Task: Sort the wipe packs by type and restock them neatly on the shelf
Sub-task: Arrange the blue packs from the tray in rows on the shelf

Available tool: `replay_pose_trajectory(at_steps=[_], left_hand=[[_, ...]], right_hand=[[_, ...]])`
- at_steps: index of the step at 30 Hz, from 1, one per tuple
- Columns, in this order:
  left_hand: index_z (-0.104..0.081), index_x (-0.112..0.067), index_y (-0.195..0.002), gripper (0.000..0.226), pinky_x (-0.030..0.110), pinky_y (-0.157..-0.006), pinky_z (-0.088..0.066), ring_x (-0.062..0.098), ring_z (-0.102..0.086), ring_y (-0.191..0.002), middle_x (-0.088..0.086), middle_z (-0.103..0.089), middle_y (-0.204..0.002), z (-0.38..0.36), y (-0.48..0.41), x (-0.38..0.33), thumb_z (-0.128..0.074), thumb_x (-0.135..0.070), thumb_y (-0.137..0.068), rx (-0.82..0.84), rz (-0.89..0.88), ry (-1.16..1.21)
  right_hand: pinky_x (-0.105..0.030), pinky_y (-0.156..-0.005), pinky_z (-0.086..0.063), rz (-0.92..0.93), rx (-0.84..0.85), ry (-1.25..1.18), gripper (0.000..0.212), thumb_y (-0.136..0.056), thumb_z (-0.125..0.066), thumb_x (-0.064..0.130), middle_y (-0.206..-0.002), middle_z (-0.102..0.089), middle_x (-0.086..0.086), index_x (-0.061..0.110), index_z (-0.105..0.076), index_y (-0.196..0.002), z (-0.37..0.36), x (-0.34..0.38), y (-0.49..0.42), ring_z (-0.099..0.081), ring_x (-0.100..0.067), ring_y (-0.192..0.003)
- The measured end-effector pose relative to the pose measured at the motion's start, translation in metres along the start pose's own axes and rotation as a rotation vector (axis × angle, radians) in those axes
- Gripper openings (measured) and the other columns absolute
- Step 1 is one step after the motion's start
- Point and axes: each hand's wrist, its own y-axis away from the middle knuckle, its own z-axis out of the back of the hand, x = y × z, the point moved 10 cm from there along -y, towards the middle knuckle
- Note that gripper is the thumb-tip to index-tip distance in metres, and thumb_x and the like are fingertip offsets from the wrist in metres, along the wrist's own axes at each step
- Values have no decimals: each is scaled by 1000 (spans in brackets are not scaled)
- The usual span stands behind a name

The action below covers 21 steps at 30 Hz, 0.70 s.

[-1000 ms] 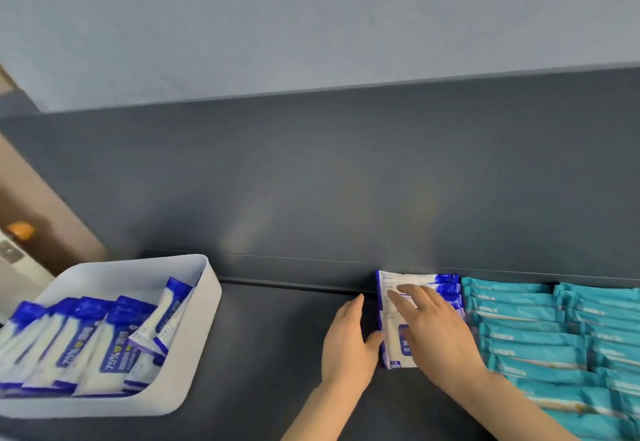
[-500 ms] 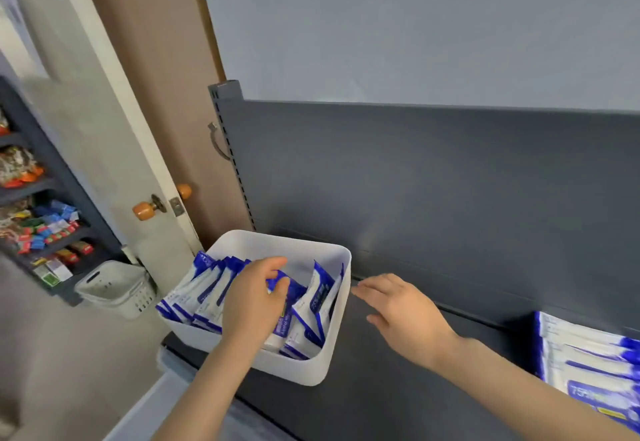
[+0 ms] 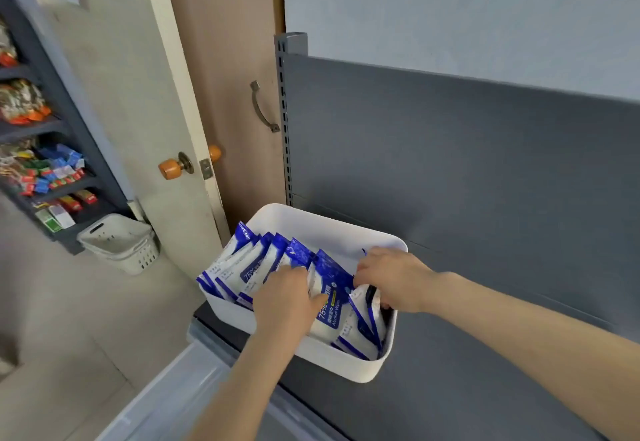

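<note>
A white bin (image 3: 346, 364) stands at the left end of the dark grey shelf (image 3: 450, 388). It holds several blue-and-white alcohol wipe packs (image 3: 256, 264), standing on edge. Both hands are inside the bin. My left hand (image 3: 287, 298) curls its fingers round the packs in the middle, with the thumb on a pack labelled 75% (image 3: 332, 305). My right hand (image 3: 391, 281) reaches in from the right, and its fingers curl over the packs at the bin's right side. The fingertips of both hands are hidden among the packs.
The shelf's grey back panel (image 3: 450, 163) rises behind the bin. Left of the shelf is a brown door with an orange knob (image 3: 171, 167). A white basket (image 3: 121, 243) sits on the floor below a rack of snacks (image 3: 38, 170).
The view has swung left from the stocked rows to the bin. My left hand went deeper into the packs, and my right hand moved from above the shelf into the bin.
</note>
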Motion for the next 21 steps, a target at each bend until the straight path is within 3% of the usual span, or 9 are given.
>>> replay_pose_trajectory(at_steps=[3, 8, 13, 17, 21], left_hand=[[-49, -21, -121, 48, 25, -84, -47, 14, -58, -107, -3, -58, -117, -6, -7, -2, -55, -55, -87, -1, 23, -59], [-50, -21, -116, 45, 26, -82, -49, 15, -59, -102, -2, -60, -112, -14, -11, -1, -59, -53, -85, -12, 66, -18], [-45, -21, -118, 35, 29, -84, -53, 17, -61, -102, -2, -59, -114, -15, -6, -8, -57, -40, -91, -7, 67, 149], [-44, -25, -107, 27, 27, -69, -53, 15, -63, -88, -4, -62, -103, 18, -6, -14, -59, -39, -90, -118, 71, 231], [-45, -27, -105, 28, 22, -51, -40, 9, -59, -73, -10, -60, -92, 63, -1, -44, -61, -43, -88, -250, 22, 315]], right_hand=[[-32, -79, -39, -19, -24, 62, 23, -86, -56, 19, -105, -58, 3, 24, -60, -108, -3, 0, -6, -40, -22, -109], [-31, -86, -42, -12, -103, 22, 24, -86, -58, 20, -103, -64, 5, 25, -63, -108, -4, -2, -1, -44, -20, -113], [-31, -75, -52, -88, -307, -49, 21, -58, -79, 15, -68, -63, 10, 25, -64, -69, 16, -19, 15, -61, -20, -80], [-33, -86, -49, -215, -575, -178, 13, -71, -72, 11, -72, -65, 5, 17, -61, -76, 65, -42, 57, -60, -23, -74], [-27, -69, -31, -373, -686, -294, 17, -86, -62, 22, -83, -61, -4, 10, -51, -83, 96, -69, 113, -53, -26, -79]])
